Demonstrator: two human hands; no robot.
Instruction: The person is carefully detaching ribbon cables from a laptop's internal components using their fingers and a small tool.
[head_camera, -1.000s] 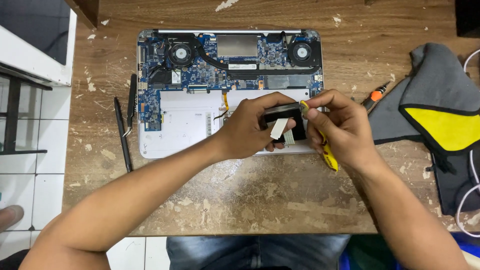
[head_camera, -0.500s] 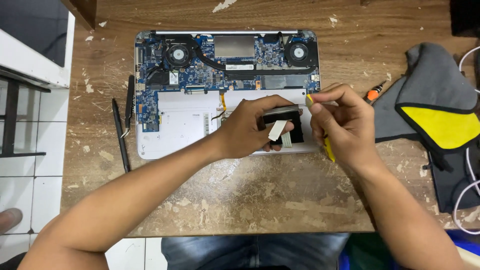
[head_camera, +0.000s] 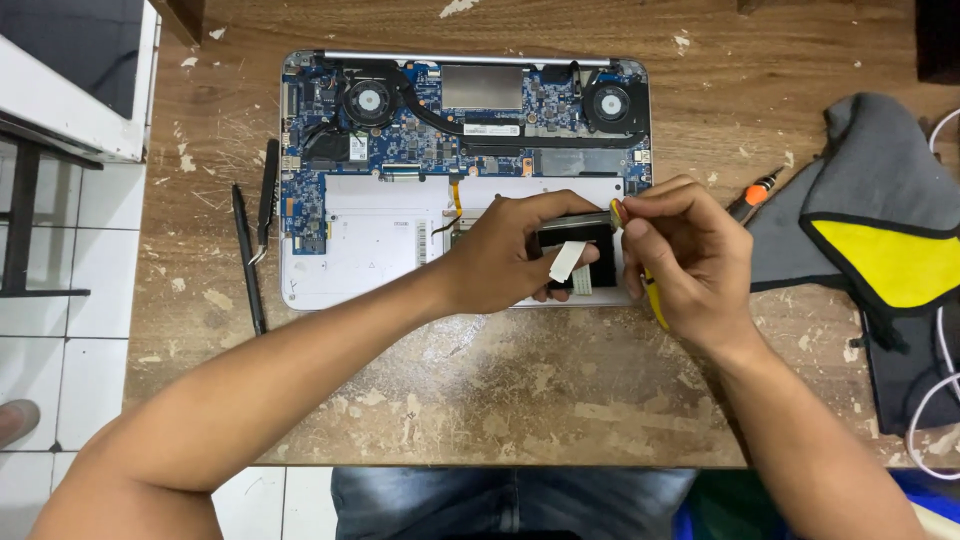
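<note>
An opened laptop lies bottom-up on the wooden table, its blue circuit board and two fans exposed. My left hand grips a flat black drive-like part with a white ribbon strip over the laptop's lower right corner. My right hand pinches a yellow-handled screwdriver, its upper end touching the part's right edge.
Black tweezers and a thin black pry tool lie left of the laptop. An orange-handled screwdriver and a grey-and-yellow pouch sit at right, with white cable near the right edge. A white cabinet stands at upper left.
Both hands and the black part stay over the laptop's lower right corner. My right hand has shifted slightly, keeping the screwdriver at the part's right edge.
</note>
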